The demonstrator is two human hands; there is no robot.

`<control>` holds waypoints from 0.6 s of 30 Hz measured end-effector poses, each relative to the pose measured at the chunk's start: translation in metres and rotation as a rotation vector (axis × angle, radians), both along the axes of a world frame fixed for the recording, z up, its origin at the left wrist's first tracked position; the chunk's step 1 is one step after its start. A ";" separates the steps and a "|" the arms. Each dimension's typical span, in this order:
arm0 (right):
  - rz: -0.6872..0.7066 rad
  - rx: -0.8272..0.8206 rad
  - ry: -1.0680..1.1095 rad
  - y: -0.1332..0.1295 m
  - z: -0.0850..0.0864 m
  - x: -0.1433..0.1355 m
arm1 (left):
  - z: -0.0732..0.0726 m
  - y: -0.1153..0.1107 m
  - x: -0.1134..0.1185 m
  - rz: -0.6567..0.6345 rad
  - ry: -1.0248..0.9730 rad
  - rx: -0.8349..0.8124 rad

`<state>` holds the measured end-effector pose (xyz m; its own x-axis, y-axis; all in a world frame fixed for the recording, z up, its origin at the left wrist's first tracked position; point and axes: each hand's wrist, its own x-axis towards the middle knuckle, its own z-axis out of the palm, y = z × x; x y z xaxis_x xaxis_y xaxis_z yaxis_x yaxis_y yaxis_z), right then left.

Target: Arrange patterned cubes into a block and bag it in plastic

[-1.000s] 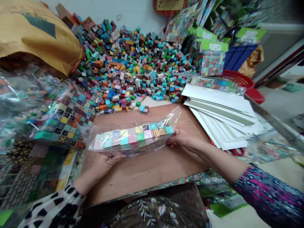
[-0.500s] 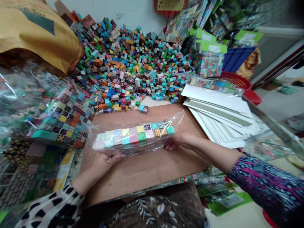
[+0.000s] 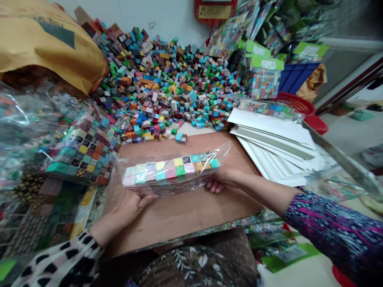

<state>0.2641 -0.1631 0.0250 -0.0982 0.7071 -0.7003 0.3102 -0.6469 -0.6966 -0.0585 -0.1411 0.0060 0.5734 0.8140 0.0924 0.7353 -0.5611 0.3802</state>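
Observation:
A clear plastic bag of small patterned cubes point(image 3: 172, 170), packed in a neat long block, lies across the brown board point(image 3: 179, 223). My left hand point(image 3: 131, 203) grips its near left end, with the thumb along the front edge. At the right end, my right hand point(image 3: 220, 180) has its fingers curled under the bag's corner. Loose film sticks out past both ends of the block. Just behind the bag, a small blue-and-brown cube piece point(image 3: 181, 138) rests at the board's far edge.
A large heap of loose cubes point(image 3: 167, 87) fills the back. White cards point(image 3: 269, 147) are stacked on the right. Bagged cube blocks point(image 3: 83, 155) lie on the left under a yellow sack point(image 3: 54, 48). Behind the cards stand a red basket point(image 3: 295, 104) and a blue bin point(image 3: 296, 79).
The bag's left end has shifted slightly to the right. Both hands keep their hold, and the camera view has moved a little.

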 end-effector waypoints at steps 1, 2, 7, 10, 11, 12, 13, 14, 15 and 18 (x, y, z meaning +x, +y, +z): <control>0.000 0.015 -0.010 -0.001 -0.001 0.000 | 0.001 0.000 0.001 -0.008 0.023 0.019; 0.000 0.034 -0.020 -0.002 -0.001 0.000 | 0.003 0.000 0.001 -0.015 0.042 0.034; -0.012 0.160 -0.061 -0.005 0.001 0.008 | 0.011 -0.003 0.004 -0.015 0.090 0.109; -0.059 0.345 -0.029 -0.011 0.011 0.014 | 0.017 -0.006 0.006 0.010 0.073 0.106; -0.081 0.437 0.025 -0.015 0.014 0.015 | 0.018 -0.007 0.007 0.017 0.067 0.087; -0.102 0.525 0.104 -0.019 0.018 0.014 | 0.019 -0.008 0.007 0.026 0.066 0.065; -0.121 0.597 0.199 -0.023 0.020 0.013 | 0.019 -0.009 0.007 0.035 0.076 0.042; -0.131 0.642 0.291 -0.026 0.021 0.010 | 0.019 -0.009 0.007 0.049 0.100 0.019; -0.134 0.654 0.363 -0.029 0.021 0.006 | 0.019 -0.010 0.007 0.063 0.135 0.002; -0.109 0.615 0.431 -0.031 0.012 -0.008 | 0.020 -0.012 0.008 0.086 0.202 -0.011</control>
<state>0.2561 -0.1936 0.0370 -0.1816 0.9791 -0.0918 -0.1148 -0.1138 -0.9868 -0.0504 -0.1526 0.0257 0.5079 0.8610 -0.0266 0.8420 -0.4897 0.2263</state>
